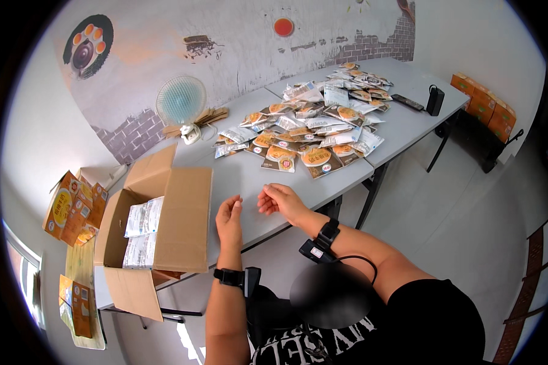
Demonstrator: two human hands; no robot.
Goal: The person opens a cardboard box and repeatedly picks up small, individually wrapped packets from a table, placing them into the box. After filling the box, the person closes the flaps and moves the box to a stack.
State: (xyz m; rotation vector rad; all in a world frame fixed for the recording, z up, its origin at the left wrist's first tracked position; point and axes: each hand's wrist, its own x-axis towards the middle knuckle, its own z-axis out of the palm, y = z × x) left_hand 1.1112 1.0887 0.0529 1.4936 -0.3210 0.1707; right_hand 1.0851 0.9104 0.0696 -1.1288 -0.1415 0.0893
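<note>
My left hand [229,223] is over the front of the grey table [249,223], just right of an open cardboard box [185,219]. Its fingers are loosely bent with nothing in them. To its right, my right hand [284,201] hovers near the table's front edge, also bare, its fingers half curled and the thumb apart. Inside the box lie silvery-white sachets [140,232] in two groups. Beyond my hands spreads a large loose heap of printed food sachets [301,123], some showing their brown picture side. One brown sachet [320,160] lies nearest my right hand.
A small desk fan [181,102] stands behind the box, with folded cardboard [214,116] beside it. A remote control [407,102] and a black speaker-like device [435,100] are at the far right. Orange cartons stand on the left [68,210] and on a black trolley [472,132].
</note>
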